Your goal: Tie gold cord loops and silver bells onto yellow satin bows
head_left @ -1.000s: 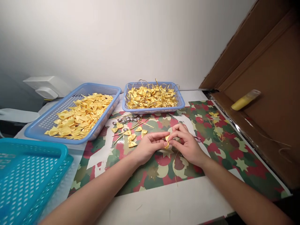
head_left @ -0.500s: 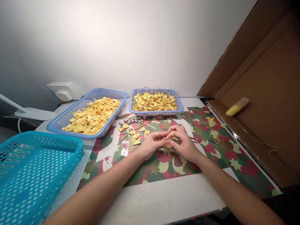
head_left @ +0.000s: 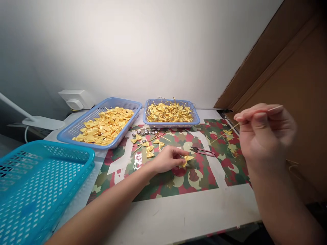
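My left hand [head_left: 170, 159] pinches a small yellow bow [head_left: 187, 160] low over the camouflage-patterned sheet [head_left: 163, 189]. Raised at the right, my right hand [head_left: 265, 136] is closed on a thin gold cord [head_left: 224, 133], which slants down to the left from the fingers. Between the hands lie thread snips [head_left: 203, 151] with pinkish handles. Left of them, several loose yellow bows [head_left: 149, 149] rest on the sheet beside gold cords [head_left: 143, 146] and shiny metal bells or beads [head_left: 146, 132].
A blue basket [head_left: 61, 137] of yellow bows stands at the back left; a smaller blue basket [head_left: 171, 125] holds bows with gold cords. A teal basket [head_left: 76, 149] sits at the left edge near a white lamp base [head_left: 43, 123]. Cardboard [head_left: 288, 85] walls the right side.
My right hand has left the bow and swung up and right, drawing the cord out. The snips now show fully. My left hand stays with the bow.
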A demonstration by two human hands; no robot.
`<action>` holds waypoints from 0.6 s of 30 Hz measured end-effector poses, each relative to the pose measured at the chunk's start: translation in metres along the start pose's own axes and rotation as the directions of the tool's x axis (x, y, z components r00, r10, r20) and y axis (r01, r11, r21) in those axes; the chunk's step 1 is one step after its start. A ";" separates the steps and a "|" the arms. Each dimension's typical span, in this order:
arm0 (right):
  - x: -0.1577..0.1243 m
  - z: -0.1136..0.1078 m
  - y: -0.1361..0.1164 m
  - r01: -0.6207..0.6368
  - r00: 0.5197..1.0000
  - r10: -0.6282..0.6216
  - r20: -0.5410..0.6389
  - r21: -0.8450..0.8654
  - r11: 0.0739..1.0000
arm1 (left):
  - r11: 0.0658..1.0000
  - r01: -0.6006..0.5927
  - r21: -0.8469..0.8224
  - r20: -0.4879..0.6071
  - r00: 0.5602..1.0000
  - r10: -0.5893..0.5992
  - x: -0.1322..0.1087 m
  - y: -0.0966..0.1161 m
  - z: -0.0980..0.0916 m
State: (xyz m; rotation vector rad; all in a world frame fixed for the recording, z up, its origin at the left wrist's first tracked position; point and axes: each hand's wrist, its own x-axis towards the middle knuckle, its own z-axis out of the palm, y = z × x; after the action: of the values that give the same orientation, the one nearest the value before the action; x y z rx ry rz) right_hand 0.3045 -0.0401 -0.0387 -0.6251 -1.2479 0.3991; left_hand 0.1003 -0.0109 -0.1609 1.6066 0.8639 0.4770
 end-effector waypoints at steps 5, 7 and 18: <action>-0.001 -0.001 0.000 -0.100 0.990 0.104 0.098 -0.037 0.994 | 0.989 -0.033 0.147 0.025 0.999 0.029 -0.003 0.004 -0.003; -0.007 0.001 0.006 -0.171 0.977 0.176 0.119 -0.046 0.984 | 0.963 -0.067 0.261 0.024 0.998 0.063 -0.006 0.008 -0.004; -0.013 0.026 0.018 -0.387 0.816 0.420 0.397 -0.164 0.907 | 0.551 0.332 0.766 -0.426 0.903 0.049 -0.023 0.035 -0.078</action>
State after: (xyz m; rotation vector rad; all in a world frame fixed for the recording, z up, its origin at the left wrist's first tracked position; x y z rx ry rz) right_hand 0.2774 -0.0281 -0.0555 -0.9074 -1.5503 0.8864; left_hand 0.0387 0.0215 -0.1065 2.3118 1.7206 0.2758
